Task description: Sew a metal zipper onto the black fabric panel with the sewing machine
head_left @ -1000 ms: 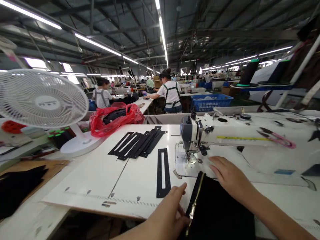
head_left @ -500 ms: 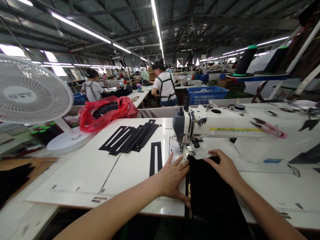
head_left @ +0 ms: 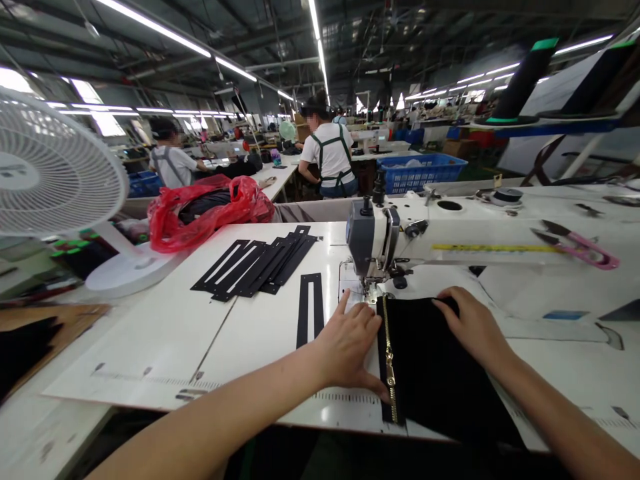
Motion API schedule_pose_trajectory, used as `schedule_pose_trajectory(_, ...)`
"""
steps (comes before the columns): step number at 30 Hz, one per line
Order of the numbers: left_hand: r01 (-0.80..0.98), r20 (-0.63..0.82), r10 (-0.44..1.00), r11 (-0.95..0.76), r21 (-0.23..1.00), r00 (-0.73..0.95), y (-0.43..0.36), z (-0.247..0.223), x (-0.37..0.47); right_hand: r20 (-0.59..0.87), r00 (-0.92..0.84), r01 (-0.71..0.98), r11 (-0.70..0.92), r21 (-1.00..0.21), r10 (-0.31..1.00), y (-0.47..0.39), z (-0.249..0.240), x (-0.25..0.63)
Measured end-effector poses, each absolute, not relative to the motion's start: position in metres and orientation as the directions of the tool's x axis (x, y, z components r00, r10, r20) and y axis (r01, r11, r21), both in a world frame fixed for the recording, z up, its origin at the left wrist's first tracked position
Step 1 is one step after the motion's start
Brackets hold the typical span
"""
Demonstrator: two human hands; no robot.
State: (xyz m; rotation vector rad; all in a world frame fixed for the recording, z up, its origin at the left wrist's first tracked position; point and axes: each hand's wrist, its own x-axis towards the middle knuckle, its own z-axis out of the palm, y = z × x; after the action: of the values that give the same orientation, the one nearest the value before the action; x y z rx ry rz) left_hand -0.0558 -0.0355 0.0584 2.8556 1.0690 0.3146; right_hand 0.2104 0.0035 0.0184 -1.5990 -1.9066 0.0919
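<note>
While both hands press flat, fingers spread, gripping nothing | left hand [head_left: 350, 343] beside gold zipper [head_left: 389, 363] | right hand [head_left: 473, 328] steadying black fabric [head_left: 435, 373] below the sewing machine [head_left: 380, 243] needle.

A large factory hall stretches back under a dark ceiling hung with long strip lights [head_left: 320, 50]. Bright windows [head_left: 90, 93] line the left wall. Rows of white benches [head_left: 280, 180] run into the distance, where two people in aprons work. A white fan [head_left: 50, 173] stands at left; a blue crate [head_left: 423, 170] sits behind.
</note>
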Motion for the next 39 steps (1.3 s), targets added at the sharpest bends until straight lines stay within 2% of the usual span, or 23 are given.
schedule_pose_trajectory(4, 0.607, 0.113, 0.634, -0.768, 0.205, 0.765, -0.033, 0.054, -0.057, 0.438, -0.062, 0.848, 0.279, -0.451, 0.897, 0.010, 0.016, 0.203)
schedule_pose_trajectory(10, 0.586, 0.021, 0.607, -0.775, 0.235, 0.794, -0.032, 0.053, -0.058, 0.385, 0.166, 0.863, 0.055, -0.502, 0.908, -0.008, 0.023, 0.203)
schedule_pose_trajectory(12, 0.597, 0.016, 0.617, -0.768, 0.231, 0.787, -0.032, 0.053, -0.058, 0.334, 0.137, 0.915, 0.010, -0.403, 0.933, -0.026, 0.023, 0.203)
schedule_pose_trajectory(15, 0.618, 0.000, 0.634, -0.753, 0.225, 0.773, -0.031, 0.053, -0.057, 0.250, 0.036, 0.991, -0.003, -0.131, 0.968, -0.048, 0.022, 0.202)
schedule_pose_trajectory(17, 0.626, -0.016, 0.640, -0.746, 0.228, 0.768, -0.031, 0.053, -0.057, 0.227, 0.000, 1.000, 0.001, -0.004, 0.974, -0.053, 0.024, 0.201)
schedule_pose_trajectory(19, 0.632, -0.031, 0.643, -0.740, 0.230, 0.765, -0.031, 0.052, -0.056, 0.252, -0.032, 0.995, 0.007, 0.096, 0.967, -0.055, 0.030, 0.198)
schedule_pose_trajectory(22, 0.635, -0.049, 0.641, -0.742, 0.216, 0.766, -0.031, 0.049, -0.056, 0.387, -0.170, 0.973, 0.092, 0.213, 0.906, -0.064, 0.038, 0.185)
schedule_pose_trajectory(24, 0.639, -0.060, 0.642, -0.742, 0.203, 0.764, -0.030, 0.047, -0.055, 0.446, -0.346, 0.937, 0.277, 0.214, 0.825, -0.077, 0.036, 0.175)
schedule_pose_trajectory(27, 0.641, -0.080, 0.639, -0.742, 0.195, 0.765, -0.029, 0.046, -0.056, 0.375, -0.550, 0.832, 0.529, 0.168, 0.746, -0.097, 0.025, 0.167)
schedule_pose_trajectory(29, 0.636, -0.089, 0.632, -0.747, 0.196, 0.770, -0.028, 0.045, -0.057, 0.329, -0.565, 0.822, 0.552, 0.140, 0.757, -0.100, 0.021, 0.166)
schedule_pose_trajectory(34, 0.654, -0.077, 0.654, -0.727, 0.209, 0.753, -0.028, 0.041, -0.054, 0.322, -0.510, 0.848, 0.529, 0.035, 0.797, -0.069, 0.028, 0.152)
schedule_pose_trajectory(39, 0.680, 0.043, 0.703, -0.699, 0.219, 0.709, -0.032, 0.051, -0.080, 0.314, -0.556, 0.812, 0.583, 0.010, 0.769, -0.040, 0.012, 0.141)
